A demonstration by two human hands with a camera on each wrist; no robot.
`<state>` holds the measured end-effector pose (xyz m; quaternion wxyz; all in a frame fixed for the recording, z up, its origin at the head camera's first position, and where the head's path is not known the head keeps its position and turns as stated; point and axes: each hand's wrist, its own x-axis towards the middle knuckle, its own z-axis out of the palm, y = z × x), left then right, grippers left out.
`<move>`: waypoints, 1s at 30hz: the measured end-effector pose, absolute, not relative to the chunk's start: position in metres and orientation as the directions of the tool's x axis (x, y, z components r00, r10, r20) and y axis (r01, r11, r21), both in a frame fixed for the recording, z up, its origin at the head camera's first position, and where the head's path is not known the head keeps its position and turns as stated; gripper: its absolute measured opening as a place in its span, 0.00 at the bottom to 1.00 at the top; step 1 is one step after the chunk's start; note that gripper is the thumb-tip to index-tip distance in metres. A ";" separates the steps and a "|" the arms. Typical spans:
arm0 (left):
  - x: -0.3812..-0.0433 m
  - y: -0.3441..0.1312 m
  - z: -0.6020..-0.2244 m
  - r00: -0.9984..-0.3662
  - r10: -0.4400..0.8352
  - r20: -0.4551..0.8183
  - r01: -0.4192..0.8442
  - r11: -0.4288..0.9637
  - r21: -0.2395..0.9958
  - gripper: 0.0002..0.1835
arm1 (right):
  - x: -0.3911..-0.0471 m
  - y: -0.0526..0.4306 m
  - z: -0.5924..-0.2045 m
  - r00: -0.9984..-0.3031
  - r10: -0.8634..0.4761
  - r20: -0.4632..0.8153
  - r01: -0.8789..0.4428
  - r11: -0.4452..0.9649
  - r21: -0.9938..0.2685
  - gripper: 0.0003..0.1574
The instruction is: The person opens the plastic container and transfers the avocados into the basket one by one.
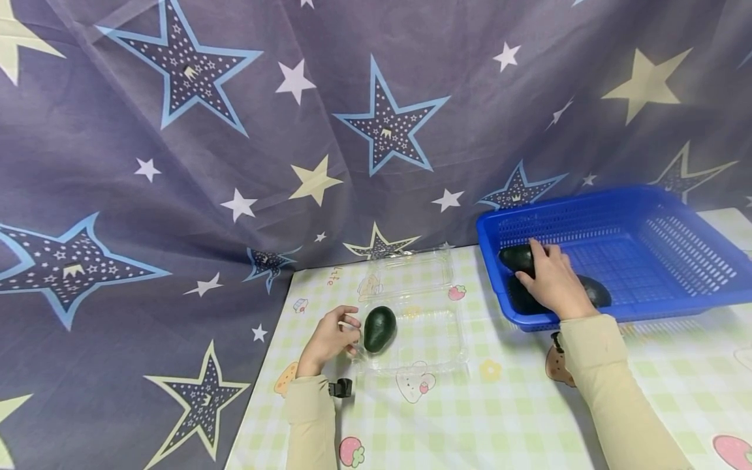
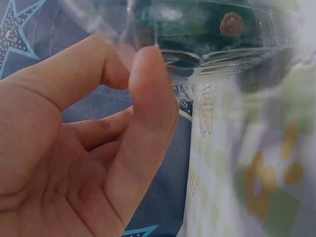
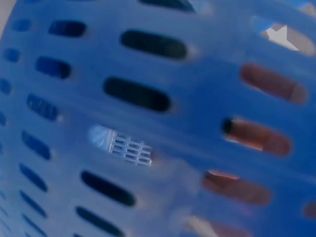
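Observation:
A clear plastic clamshell box (image 1: 431,339) lies with its lid (image 1: 414,271) folded back on the table. One dark green avocado (image 1: 380,328) sits at the left end of its base. My left hand (image 1: 333,336) pinches the box's left edge between thumb and fingers, and the left wrist view shows this rim close up below the avocado's stem end (image 2: 231,23). Inside a blue basket (image 1: 599,314), my right hand (image 1: 552,277) grips an avocado (image 1: 517,259) at the left end. Other avocados (image 1: 595,292) lie under and beside that hand, partly hidden.
The basket's slotted wall (image 3: 197,98) fills the right wrist view and covers most of the right hand there. A checked tablecloth (image 1: 470,424) covers the table. Behind it hangs a grey star-patterned curtain (image 1: 329,241), close to the lid and basket.

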<state>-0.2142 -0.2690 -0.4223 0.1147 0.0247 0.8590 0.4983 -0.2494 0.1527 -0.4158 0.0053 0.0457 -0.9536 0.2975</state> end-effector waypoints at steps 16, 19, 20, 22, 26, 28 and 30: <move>-0.225 -0.276 -0.444 -0.981 0.134 -0.138 -0.052 0.505 0.861 0.33 | -0.244 0.155 -0.413 -0.990 -0.130 -0.048 -0.085 0.845 -0.529 0.46; -0.224 -0.276 -0.443 -0.981 0.136 -0.137 -0.050 0.508 0.860 0.33 | -0.243 0.153 -0.411 -0.992 -0.128 -0.018 -0.098 0.837 -0.538 0.45; -0.224 -0.276 -0.442 -0.981 0.136 -0.138 -0.051 0.508 0.860 0.34 | -0.242 0.152 -0.410 -0.992 -0.128 -0.001 -0.107 0.834 -0.541 0.44; -0.224 -0.276 -0.441 -0.981 0.133 -0.140 -0.054 0.508 0.859 0.34 | -0.241 0.149 -0.408 -0.991 -0.132 0.035 -0.130 0.831 -0.541 0.43; -0.223 -0.276 -0.441 -0.982 0.125 -0.138 -0.055 0.511 0.858 0.33 | -0.238 0.139 -0.403 -0.986 -0.137 0.092 -0.165 0.827 -0.538 0.42; -0.223 -0.276 -0.441 -0.983 0.124 -0.138 -0.055 0.512 0.857 0.33 | -0.236 0.133 -0.400 -0.983 -0.139 0.118 -0.181 0.824 -0.537 0.40; -0.223 -0.276 -0.442 -0.982 0.126 -0.139 -0.056 0.512 0.857 0.33 | -0.234 0.126 -0.398 -0.979 -0.140 0.147 -0.198 0.821 -0.536 0.39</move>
